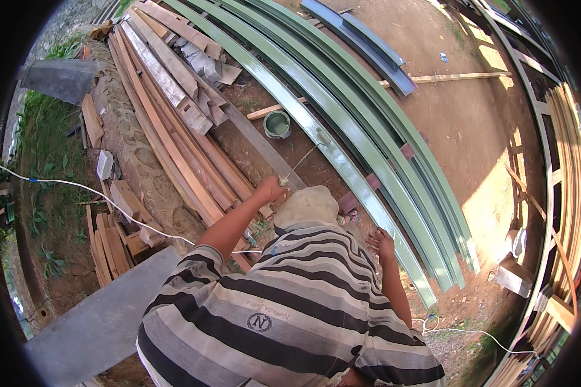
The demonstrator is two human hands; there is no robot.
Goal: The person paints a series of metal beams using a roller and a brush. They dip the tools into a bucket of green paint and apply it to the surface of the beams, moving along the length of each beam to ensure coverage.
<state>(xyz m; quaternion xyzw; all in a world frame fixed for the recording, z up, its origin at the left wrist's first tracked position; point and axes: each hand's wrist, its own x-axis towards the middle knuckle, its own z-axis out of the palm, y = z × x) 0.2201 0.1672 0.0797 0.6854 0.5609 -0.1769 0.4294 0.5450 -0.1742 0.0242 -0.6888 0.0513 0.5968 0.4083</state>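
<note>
My left hand (271,189) is closed round the handle of a paint roller (323,136). Its thin wire frame reaches away from me, and the roller head rests on the nearest green steel beam (352,172), whose top shines as if wet. My right hand (382,242) hangs low beside the near part of that beam, fingers apart and holding nothing that I can see. Whether it touches the beam I cannot tell. An open bucket (277,124) with green paint inside stands on the ground between the beam and the wood pile.
Several more green beams (394,138) lie alongside to the right. Beyond them is a blue-grey beam (368,45). Stacked timber (174,142) runs along my left. A white cable (135,224) crosses at left. A pale block (514,277) sits at right, near more timber (567,174).
</note>
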